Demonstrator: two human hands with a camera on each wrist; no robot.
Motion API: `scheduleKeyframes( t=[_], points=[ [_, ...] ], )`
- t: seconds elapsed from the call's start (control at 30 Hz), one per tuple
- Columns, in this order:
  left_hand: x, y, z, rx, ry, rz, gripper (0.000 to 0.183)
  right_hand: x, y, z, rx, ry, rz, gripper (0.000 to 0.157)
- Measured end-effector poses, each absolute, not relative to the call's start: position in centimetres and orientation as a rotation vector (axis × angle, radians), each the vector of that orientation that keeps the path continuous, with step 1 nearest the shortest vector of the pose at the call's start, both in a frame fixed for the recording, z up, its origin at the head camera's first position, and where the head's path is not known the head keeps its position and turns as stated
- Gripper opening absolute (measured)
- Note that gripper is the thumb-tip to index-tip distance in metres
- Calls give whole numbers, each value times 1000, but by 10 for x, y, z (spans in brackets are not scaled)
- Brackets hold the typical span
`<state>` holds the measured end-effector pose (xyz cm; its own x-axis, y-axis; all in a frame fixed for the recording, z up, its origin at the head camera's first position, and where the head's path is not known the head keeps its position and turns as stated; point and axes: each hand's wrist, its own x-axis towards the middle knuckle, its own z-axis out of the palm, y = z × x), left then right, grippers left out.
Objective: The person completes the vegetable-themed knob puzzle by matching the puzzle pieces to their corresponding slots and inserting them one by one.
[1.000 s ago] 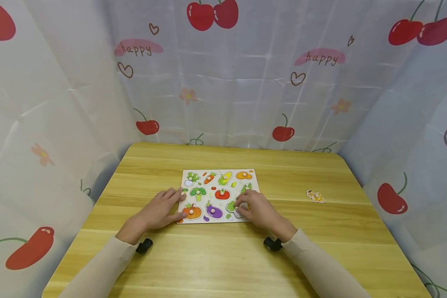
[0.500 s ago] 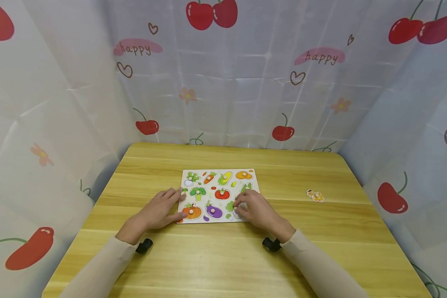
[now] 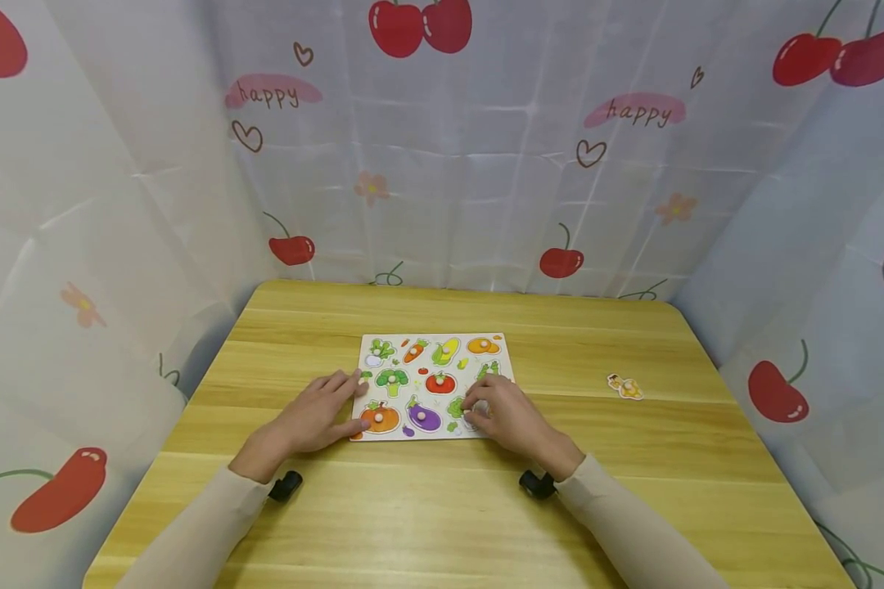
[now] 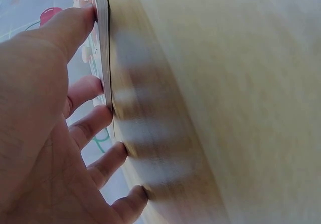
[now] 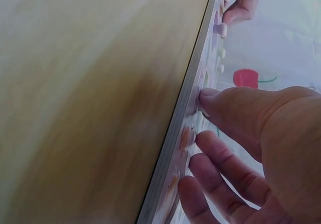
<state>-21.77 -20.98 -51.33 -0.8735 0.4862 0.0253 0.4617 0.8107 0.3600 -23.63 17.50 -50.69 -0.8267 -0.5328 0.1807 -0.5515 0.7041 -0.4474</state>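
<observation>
A pale knobbed puzzle board (image 3: 415, 399) with vegetable pieces lies mid-table. My left hand (image 3: 317, 415) rests at its left edge, thumb near the pumpkin piece (image 3: 381, 419); in the left wrist view the fingers (image 4: 83, 86) are spread along the edge. At the lower right corner, the thumb and forefinger of my right hand (image 3: 511, 413) pinch a leafy green-and-white vegetable puzzle piece (image 3: 455, 407), mostly hidden by the fingers. In the right wrist view the thumb (image 5: 225, 106) presses down at the board's surface. Tomato (image 3: 439, 383) and eggplant (image 3: 423, 417) pieces sit in the board.
One loose yellow puzzle piece (image 3: 626, 387) lies on the wooden table (image 3: 427, 515) to the right of the board. A white curtain (image 3: 457, 164) printed with cherries surrounds the table at the back and sides.
The leafy piece under my right hand looked tilted and more exposed a second ago; now it sits lower. My left hand has stayed at the board's edge.
</observation>
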Motion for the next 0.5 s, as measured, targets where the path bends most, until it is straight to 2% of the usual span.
scheduleKeyframes(
  t=[0.5],
  points=[
    [-219, -211, -517, 777, 2926, 569, 90, -235, 181, -507, 909, -2856, 785, 6]
  ],
)
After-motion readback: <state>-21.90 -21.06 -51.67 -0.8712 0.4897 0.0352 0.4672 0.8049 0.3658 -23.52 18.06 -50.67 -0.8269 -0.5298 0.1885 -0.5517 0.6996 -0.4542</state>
